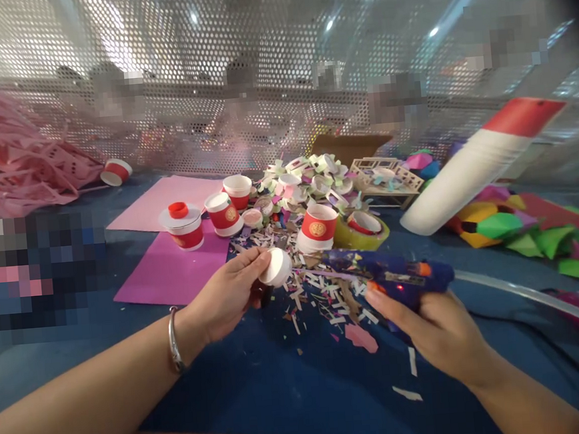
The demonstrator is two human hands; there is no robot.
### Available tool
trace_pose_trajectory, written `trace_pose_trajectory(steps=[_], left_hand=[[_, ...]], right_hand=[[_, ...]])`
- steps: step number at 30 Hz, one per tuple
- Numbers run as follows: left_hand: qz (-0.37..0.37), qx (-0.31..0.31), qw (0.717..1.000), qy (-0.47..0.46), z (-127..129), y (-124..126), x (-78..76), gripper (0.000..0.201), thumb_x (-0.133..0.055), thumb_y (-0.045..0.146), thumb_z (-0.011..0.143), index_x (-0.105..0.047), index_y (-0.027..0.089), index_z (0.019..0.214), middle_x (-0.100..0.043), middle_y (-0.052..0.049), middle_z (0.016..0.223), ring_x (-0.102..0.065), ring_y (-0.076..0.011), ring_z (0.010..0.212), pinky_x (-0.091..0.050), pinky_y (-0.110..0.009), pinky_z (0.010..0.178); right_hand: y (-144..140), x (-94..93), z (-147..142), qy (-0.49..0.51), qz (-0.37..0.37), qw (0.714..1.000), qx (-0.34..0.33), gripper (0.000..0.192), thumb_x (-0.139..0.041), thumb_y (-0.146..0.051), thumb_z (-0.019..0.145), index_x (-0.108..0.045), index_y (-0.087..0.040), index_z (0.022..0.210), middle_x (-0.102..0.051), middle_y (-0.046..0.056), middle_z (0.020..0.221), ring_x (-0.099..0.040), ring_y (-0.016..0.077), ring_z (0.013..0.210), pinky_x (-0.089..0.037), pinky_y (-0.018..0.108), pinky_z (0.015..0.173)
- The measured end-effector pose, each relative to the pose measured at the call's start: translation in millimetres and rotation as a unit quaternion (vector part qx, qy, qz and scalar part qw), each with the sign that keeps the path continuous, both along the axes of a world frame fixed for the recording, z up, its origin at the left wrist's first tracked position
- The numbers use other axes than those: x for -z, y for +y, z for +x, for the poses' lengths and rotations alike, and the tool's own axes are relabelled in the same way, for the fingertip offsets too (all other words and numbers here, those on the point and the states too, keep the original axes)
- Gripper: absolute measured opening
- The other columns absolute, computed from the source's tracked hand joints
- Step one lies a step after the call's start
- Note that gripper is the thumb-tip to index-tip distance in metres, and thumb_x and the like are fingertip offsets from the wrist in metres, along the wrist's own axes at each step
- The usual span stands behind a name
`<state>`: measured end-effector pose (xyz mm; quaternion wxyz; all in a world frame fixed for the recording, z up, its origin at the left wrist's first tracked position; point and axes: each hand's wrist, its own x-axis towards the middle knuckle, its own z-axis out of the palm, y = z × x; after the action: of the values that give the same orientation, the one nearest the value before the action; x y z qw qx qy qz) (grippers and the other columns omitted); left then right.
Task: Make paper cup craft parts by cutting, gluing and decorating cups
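Observation:
Between the thumb and fingers of my left hand (237,284) is a small round white paper piece (277,267), its flat face turned up and toward the right. My right hand (436,329) is wrapped round a dark blue hot glue gun (386,271), whose nozzle points left at the white piece. A clear glue stick (531,297) sticks out of the gun's back end. Just beyond the two hands stands a red and white paper cup (319,225) with a gold emblem. Whether the nozzle touches the white piece I cannot tell.
More red and white cups (223,213) stand on pink and purple paper sheets (173,269). Paper scraps (320,295) cover the table's middle, near a roll of yellowish tape (356,235). A stack of cups (467,176) leans right. Behind is a perforated metal screen (277,64).

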<state>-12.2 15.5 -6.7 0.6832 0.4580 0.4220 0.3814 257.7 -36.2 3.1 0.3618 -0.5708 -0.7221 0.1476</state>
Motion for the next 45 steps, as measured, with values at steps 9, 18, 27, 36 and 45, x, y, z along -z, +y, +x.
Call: trace_pose_trajectory(steps=[9,18,27,36,45], left_hand=[[-0.033,0.014,0.999,-0.001,4,-2,-1.4,0.022,-0.055,0.038,0.099,-0.062,0.017,0.099,-0.053,0.001,0.078,-0.042,-0.0088,0.061,-0.029,-0.022,0.051],[-0.016,0.034,0.999,-0.006,3,-1,4.3,0.028,-0.061,0.044,0.095,-0.061,0.016,0.098,-0.053,0.001,0.080,-0.043,-0.0102,0.065,-0.028,-0.024,0.054],[0.007,0.052,0.999,-0.009,1,-1,9.5,0.031,-0.061,0.049,0.095,-0.063,0.018,0.094,-0.052,0.002,0.080,-0.042,-0.0109,0.067,-0.029,-0.026,0.057],[0.014,0.056,0.998,0.006,-1,0,9.5,0.032,-0.059,0.050,0.096,-0.061,0.018,0.095,-0.051,0.002,0.078,-0.039,-0.0098,0.063,-0.025,-0.024,0.053],[0.020,0.058,0.998,0.012,1,-2,4.0,0.033,-0.058,0.050,0.096,-0.058,0.018,0.087,-0.048,0.003,0.073,-0.035,-0.0094,0.058,-0.023,-0.025,0.051]], right_hand=[[-4,6.4,2,-0.075,-0.006,0.994,-0.084,0.033,-0.053,-0.033,0.097,-0.069,-0.025,0.069,-0.069,-0.001,0.062,-0.065,0.0175,0.059,-0.057,0.028,0.060],[-4,4.7,2,-0.070,0.028,0.992,-0.103,0.023,-0.057,-0.025,0.094,-0.074,-0.024,0.078,-0.077,-0.001,0.074,-0.072,0.0173,0.066,-0.060,0.024,0.065],[-2,3.4,0,-0.077,0.034,0.990,-0.111,0.026,-0.055,-0.024,0.095,-0.070,-0.025,0.074,-0.072,-0.004,0.064,-0.069,0.0148,0.059,-0.058,0.021,0.060],[-3,5.4,3,-0.097,0.046,0.989,-0.099,0.024,-0.055,-0.026,0.094,-0.071,-0.025,0.076,-0.075,-0.003,0.069,-0.072,0.0167,0.063,-0.060,0.023,0.064],[-3,2.5,1,-0.098,0.021,0.990,-0.097,0.026,-0.054,-0.027,0.095,-0.072,-0.025,0.077,-0.076,-0.004,0.069,-0.073,0.0167,0.065,-0.061,0.023,0.064]])
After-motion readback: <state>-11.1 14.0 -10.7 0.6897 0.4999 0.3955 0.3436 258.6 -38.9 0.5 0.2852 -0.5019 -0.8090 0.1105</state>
